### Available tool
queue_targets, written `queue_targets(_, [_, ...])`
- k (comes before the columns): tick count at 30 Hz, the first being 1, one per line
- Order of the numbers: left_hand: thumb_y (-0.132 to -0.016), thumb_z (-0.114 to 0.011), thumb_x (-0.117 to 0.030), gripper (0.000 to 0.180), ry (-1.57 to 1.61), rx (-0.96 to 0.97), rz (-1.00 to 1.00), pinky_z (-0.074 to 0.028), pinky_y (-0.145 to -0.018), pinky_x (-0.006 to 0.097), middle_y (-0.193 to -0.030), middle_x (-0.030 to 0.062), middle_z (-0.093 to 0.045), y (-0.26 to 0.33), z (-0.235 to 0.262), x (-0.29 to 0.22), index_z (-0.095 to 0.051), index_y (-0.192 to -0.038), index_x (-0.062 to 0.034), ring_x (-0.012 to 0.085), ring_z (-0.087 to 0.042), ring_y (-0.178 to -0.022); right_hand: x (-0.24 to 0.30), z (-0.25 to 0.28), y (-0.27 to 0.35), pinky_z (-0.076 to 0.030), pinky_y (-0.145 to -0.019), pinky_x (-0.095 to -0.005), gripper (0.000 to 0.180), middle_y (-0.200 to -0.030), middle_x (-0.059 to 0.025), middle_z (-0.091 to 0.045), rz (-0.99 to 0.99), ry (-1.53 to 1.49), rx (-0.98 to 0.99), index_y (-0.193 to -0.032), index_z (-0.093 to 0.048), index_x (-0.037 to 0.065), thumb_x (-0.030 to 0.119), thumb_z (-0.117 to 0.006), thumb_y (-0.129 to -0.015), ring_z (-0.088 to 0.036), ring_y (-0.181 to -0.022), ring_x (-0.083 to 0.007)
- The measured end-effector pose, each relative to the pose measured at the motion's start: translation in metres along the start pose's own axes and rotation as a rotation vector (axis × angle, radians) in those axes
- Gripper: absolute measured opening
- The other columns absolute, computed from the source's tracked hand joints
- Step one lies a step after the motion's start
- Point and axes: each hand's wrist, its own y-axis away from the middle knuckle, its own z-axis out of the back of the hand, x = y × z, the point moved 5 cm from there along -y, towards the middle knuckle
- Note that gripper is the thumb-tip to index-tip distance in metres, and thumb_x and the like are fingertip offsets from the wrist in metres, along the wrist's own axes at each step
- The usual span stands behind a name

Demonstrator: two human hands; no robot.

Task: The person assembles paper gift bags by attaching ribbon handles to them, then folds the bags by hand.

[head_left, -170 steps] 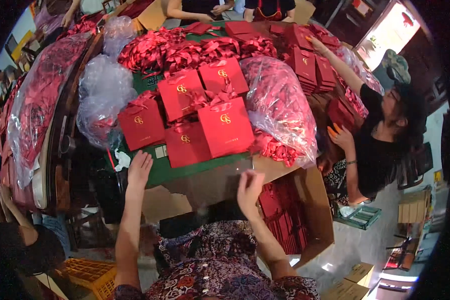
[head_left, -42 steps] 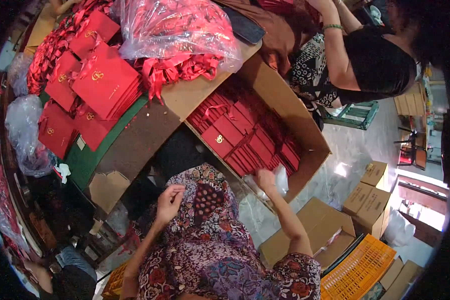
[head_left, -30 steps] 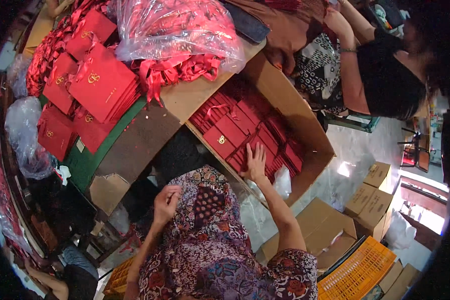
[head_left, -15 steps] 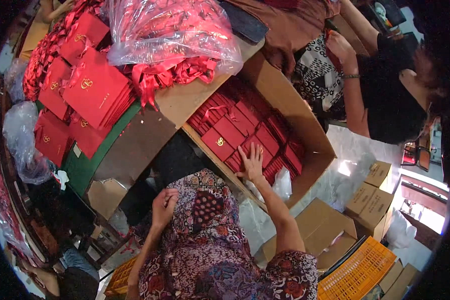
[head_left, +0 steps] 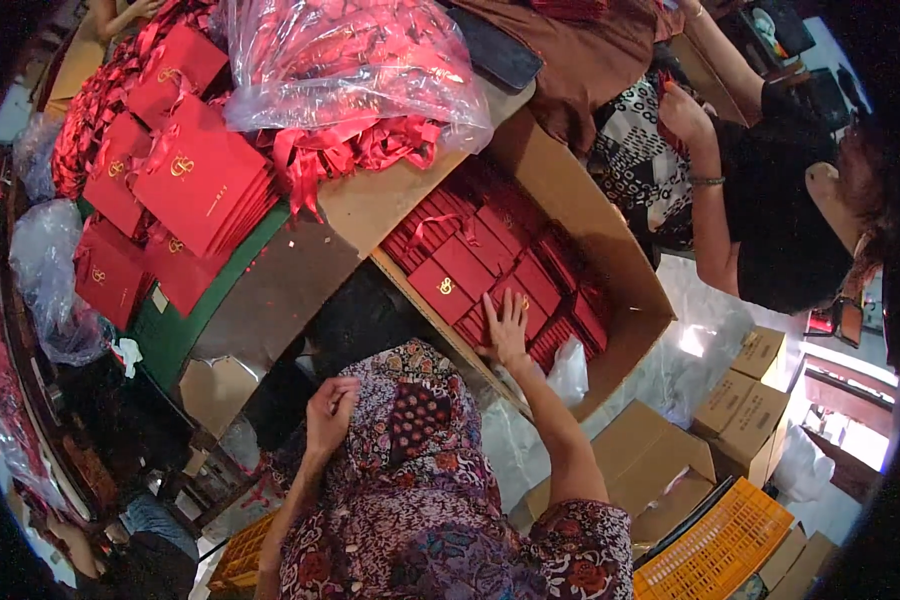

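My right hand [head_left: 507, 328] lies with fingers spread on red paper bags [head_left: 542, 302] packed in a large open cardboard box [head_left: 625, 350]. Rows of such bags, some with red ribbon and a gold emblem, fill the box. A crumpled piece of clear plastic [head_left: 568, 370] sits among them by the near edge. My left hand [head_left: 331, 408] rests over my patterned clothing, fingers curled, with nothing seen in it. To the left, stacks of red bags [head_left: 195, 180] lie on a green-edged table [head_left: 185, 345].
A clear plastic sack of red ribbons [head_left: 360, 60] sits on the table. Across the box, a co-worker [head_left: 780, 200] in black handles something red. Brown cartons [head_left: 735, 415], an open carton [head_left: 650, 460] and an orange plastic crate [head_left: 715, 540] stand at right. Another person [head_left: 150, 550] is at lower left.
The whole view has shifted slightly. My right hand stays on the bags in the box, and my left hand remains curled over my clothing.
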Motion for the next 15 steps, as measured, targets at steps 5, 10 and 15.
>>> queue_targets(5, [-0.097, -0.058, -0.006, 0.018, -0.065, 0.021, -0.036, -0.050, -0.078, 0.023, -0.100, 0.0051, -0.067, 0.001, 0.001, -0.001, -0.062, -0.113, 0.0009, 0.0087, -0.062, -0.091, -0.001, 0.002, -0.001, -0.020, -0.111, -0.0638, 0.146, -0.157, -0.0299, -0.008, 0.019, -0.041, 0.041, -0.157, -0.007, 0.019, 0.048, -0.093, -0.043, -0.010, -0.143, -0.0524])
queue_targets(10, [-0.097, -0.058, -0.006, 0.018, -0.057, 0.042, -0.095, -0.050, -0.076, 0.024, -0.100, 0.0049, -0.068, -0.001, 0.000, 0.006, -0.062, -0.113, 0.0011, 0.0080, -0.062, -0.090, 0.001, -0.013, 0.001, -0.018, -0.113, -0.0642, 0.138, -0.157, -0.0295, -0.009, 0.007, -0.031, -0.070, -0.157, -0.011, 0.021, 0.040, -0.093, -0.047, -0.009, -0.144, -0.0517])
queue_targets(15, [-0.097, -0.056, -0.003, 0.017, -0.065, 0.014, -0.070, -0.051, -0.079, 0.026, -0.100, 0.0077, -0.067, 0.001, 0.001, -0.006, -0.062, -0.112, 0.0020, 0.0112, -0.063, -0.093, 0.001, 0.000, 0.007, -0.017, -0.114, -0.0625, 0.131, -0.157, -0.0298, -0.010, 0.010, -0.068, -0.021, -0.156, -0.014, 0.020, 0.040, -0.089, -0.050, -0.009, -0.144, -0.0512])
